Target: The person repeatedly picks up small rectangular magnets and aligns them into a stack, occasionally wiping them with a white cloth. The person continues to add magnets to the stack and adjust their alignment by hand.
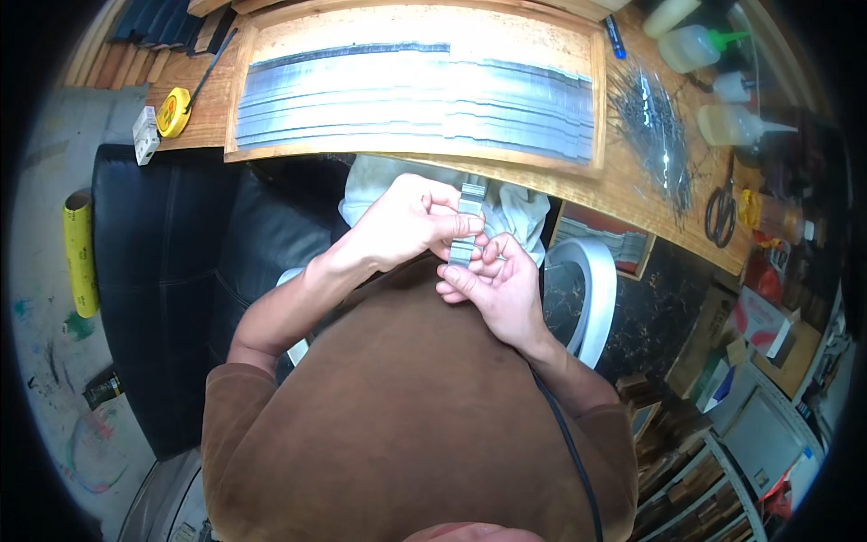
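A short grey piece with stepped, striped bands stands nearly upright in front of my chest. My left hand grips its middle, the thumb lying across its face. At its lower end, the fingertips and thumb of my right hand pinch it. The fingers behind the piece are partly hidden. Just beyond my hands, a wooden tray on the table holds several rows of long grey strips. A pale cloth lies below the table edge, behind the piece.
Thin dark metal wires are heaped on the table, right of the tray. Scissors, squeeze bottles and a blue marker lie farther right. A yellow tape measure sits at left. A white chair arm curves beside my right forearm.
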Demonstrator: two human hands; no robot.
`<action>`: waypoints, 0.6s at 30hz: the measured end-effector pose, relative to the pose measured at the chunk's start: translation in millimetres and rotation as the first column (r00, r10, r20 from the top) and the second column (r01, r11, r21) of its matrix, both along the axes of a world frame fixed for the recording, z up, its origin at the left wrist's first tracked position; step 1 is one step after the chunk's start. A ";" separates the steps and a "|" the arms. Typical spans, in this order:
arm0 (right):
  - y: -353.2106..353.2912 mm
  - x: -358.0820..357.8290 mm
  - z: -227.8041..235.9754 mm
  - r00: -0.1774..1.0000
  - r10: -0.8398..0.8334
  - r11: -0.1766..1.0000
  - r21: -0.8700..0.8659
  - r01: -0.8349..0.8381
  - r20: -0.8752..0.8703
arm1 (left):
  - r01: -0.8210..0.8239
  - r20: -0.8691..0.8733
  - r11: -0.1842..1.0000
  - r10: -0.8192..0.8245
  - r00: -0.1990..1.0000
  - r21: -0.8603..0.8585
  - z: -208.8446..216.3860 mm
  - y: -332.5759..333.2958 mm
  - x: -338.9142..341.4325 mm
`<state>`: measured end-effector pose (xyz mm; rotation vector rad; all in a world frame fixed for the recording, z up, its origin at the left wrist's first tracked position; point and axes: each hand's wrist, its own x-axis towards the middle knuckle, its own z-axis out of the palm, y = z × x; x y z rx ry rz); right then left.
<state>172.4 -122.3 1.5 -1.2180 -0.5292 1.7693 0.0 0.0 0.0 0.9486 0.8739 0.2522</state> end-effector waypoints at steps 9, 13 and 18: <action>7.7 -6.5 -24.0 0.991 -0.127 0.992 -0.028 0.126 -0.044 | -0.059 0.049 0.986 0.068 0.997 -0.157 -23.5 10.9 7.2; 6.8 -8.1 -23.2 0.988 -0.148 0.989 -0.025 0.147 -0.040 | -0.070 0.052 0.989 0.077 0.996 -0.133 -22.5 8.8 6.5; 0.8 -2.6 3.5 0.998 -0.055 0.998 0.036 0.055 0.001 | -0.036 -0.059 0.999 0.038 0.998 0.036 25.7 2.9 3.4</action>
